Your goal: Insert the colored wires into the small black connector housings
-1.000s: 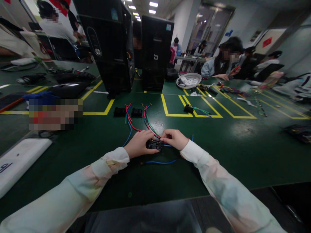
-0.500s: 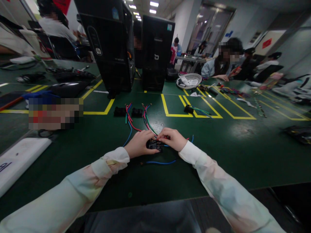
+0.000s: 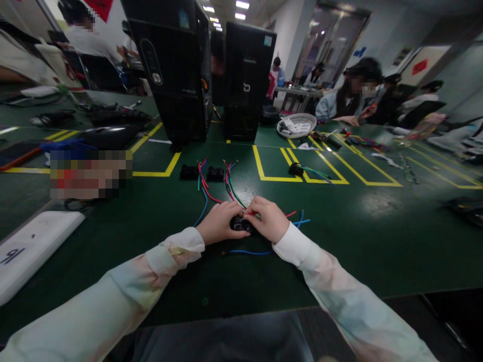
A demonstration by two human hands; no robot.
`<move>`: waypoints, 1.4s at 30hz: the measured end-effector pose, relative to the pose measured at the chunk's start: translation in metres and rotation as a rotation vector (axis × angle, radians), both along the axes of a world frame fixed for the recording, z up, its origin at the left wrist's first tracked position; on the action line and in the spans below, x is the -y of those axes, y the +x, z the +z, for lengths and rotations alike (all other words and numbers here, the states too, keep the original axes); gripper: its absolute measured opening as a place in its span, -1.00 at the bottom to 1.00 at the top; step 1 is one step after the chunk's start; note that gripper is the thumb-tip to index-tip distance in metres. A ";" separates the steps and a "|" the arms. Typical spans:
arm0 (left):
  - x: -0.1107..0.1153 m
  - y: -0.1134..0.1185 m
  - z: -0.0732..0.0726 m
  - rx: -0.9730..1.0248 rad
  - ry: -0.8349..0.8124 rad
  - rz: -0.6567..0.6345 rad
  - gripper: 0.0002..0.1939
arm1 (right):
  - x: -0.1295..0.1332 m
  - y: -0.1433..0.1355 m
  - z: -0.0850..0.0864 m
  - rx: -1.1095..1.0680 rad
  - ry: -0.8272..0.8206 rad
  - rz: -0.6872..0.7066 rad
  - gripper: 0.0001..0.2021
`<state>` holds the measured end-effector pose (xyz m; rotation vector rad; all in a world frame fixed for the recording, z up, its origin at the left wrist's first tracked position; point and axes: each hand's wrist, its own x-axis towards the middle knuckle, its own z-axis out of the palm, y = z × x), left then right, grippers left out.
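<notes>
My left hand (image 3: 221, 221) is closed around a small black plastic connector block (image 3: 240, 224), with the thumb along its near side. My right hand (image 3: 267, 217) pinches a red wire at the block's right end; the wire's tip is hidden by the fingers. Past the right hand, the ends of red and blue wires (image 3: 301, 221) stick out. A loose blue wire (image 3: 247, 252) lies on the table just below both hands. Beyond them rest two more black blocks, one on the left (image 3: 188, 172) and one beside it (image 3: 215, 174), with red, blue and green wires (image 3: 228, 176) next to them.
Two black computer towers, a left one (image 3: 171, 75) and a right one (image 3: 247, 80), stand at the back. A white basket (image 3: 296, 125) is right of them. Another black block (image 3: 296, 169) with wires lies on yellow tape. A white case (image 3: 37, 246) sits left. Co-workers sit further off.
My right hand has shifted slightly and turned over the block. More of the blue wire ends now shows to its right. The whole view has moved a little.
</notes>
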<state>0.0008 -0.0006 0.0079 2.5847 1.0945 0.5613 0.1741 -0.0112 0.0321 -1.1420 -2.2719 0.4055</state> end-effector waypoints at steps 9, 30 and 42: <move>0.001 -0.001 0.000 -0.013 0.018 0.002 -0.62 | -0.011 0.003 -0.008 -0.068 -0.211 -0.042 -0.97; 0.000 0.000 -0.001 -0.014 0.031 0.012 -0.61 | -0.007 -0.002 -0.001 0.038 -0.182 -0.086 -0.96; 0.000 0.000 -0.001 0.000 0.016 0.004 -0.61 | -0.003 0.010 0.008 0.011 0.020 0.043 -0.97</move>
